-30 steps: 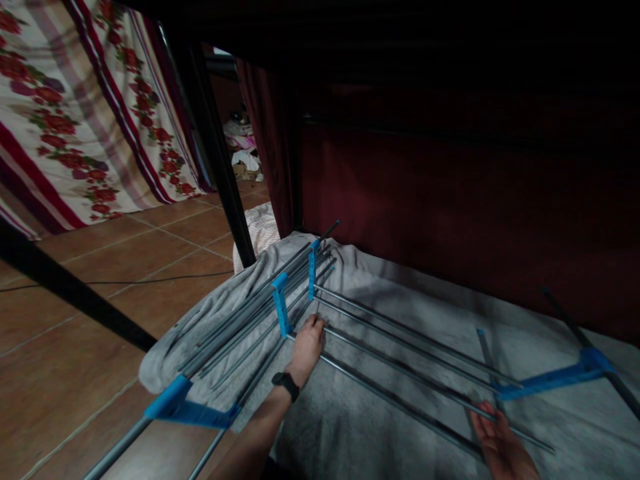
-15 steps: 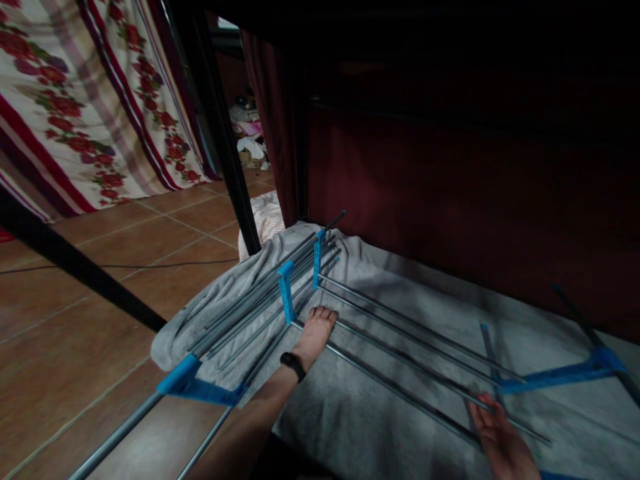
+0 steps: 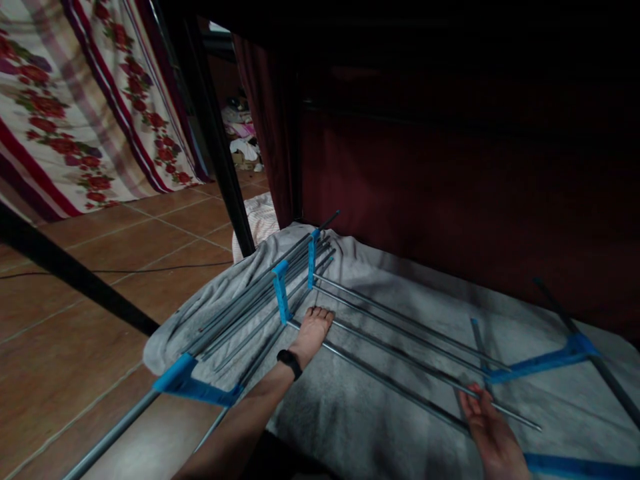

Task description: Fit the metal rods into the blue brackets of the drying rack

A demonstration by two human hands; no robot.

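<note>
Head: left hand (image 3: 311, 331) now flat on rods (image 3: 425, 368).

No readable text, labels, brands or numbers anywhere. Blue connectors (image 3: 280, 299) on the metal rods (image 3: 400, 333) look blank; watch (image 3: 289, 363) face is dark, too small to read.

Rods (image 3: 400, 389) on blanket (image 3: 350, 427), centre. I log left hand (image 3: 313, 330) at their 10 o'clock end, right hand (image 3: 493, 433) at 4 o'clock; floor (image 3: 100, 300) at 9.
</note>
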